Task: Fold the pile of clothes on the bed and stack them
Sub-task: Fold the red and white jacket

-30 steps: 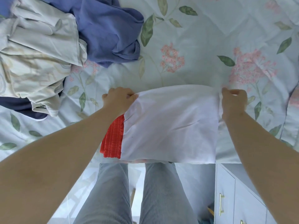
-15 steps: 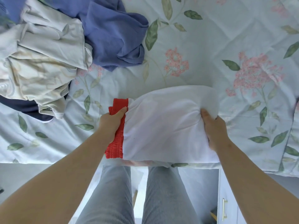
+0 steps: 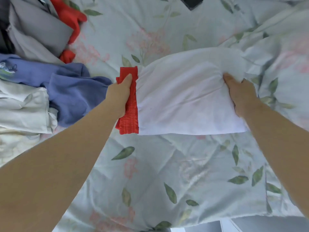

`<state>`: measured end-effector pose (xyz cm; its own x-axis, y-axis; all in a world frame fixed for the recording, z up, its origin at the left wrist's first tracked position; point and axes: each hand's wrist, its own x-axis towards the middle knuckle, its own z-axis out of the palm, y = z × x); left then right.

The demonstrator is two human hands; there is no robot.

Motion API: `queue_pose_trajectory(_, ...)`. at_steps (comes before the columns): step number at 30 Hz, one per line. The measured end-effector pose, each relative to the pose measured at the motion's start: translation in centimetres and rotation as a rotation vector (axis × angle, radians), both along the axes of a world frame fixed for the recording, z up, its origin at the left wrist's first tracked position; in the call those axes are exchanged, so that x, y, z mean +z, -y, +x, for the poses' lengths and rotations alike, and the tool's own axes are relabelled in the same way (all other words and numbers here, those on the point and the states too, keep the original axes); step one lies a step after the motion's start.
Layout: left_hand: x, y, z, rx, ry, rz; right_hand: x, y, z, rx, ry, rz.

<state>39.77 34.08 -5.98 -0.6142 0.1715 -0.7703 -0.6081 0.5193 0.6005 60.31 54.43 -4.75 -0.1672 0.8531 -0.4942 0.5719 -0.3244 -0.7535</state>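
Since half a second ago the folded white garment (image 3: 184, 97) has gone from the near edge of the bed (image 3: 167, 164) to well inside it, carried by both hands. The left hand (image 3: 121, 96) clutches its red ribbed band (image 3: 129, 121). The right hand (image 3: 242, 96) grips the opposite side (lifted or sliding, I cannot tell). The folding looks finished, so this is stacking: set it flat, apart from the unfolded pile (image 3: 75, 91) on the left, then release.
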Motion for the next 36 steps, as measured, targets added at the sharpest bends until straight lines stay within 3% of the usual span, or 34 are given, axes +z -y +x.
queue_pose_trajectory(6, -1.8, -9.4, -1.1, 0.027, -0.037, 0.104, -1.2, -9.0, -0.4, 0.033, 0.088, 0.125)
queue_pose_trajectory(10, -3.6, -13.9, -1.7, -0.097, -0.174, 0.033, -3.0, -13.0, -0.4, -0.037, 0.221, 0.225)
queue_pose_trajectory(13, -4.9, -14.8, -0.6, -0.393, -0.629, -0.24, -3.8, -13.6, -0.8, 0.106, 0.574, 0.404)
queue_pose_trajectory(16, -5.4, -14.4, 1.8, -0.812, -1.133, -0.247, -4.5, -10.8, -2.4, 0.384, 0.654, 0.56)
queue_pose_trajectory(18, -6.5, -14.1, 3.2, -1.144, -1.177, -0.31, -6.3, -8.9, -2.9, 0.489, 0.652, 0.472)
queue_pose_trajectory(20, -8.3, -13.6, 3.9, -1.303, -1.173, -0.385, -8.5, -7.5, -2.4, 0.539, 0.692, 0.349)
queue_pose_trajectory(28, -12.3, -13.6, 4.0, -1.278, -1.379, -0.401, -11.3, -7.4, -1.9, 0.526, 0.737, 0.394)
queue_pose_trajectory(36, -8.9, -7.9, 3.1, -1.126, -1.433, -0.148, -7.3, 0.1, -4.1, 0.548, 0.626, 0.389)
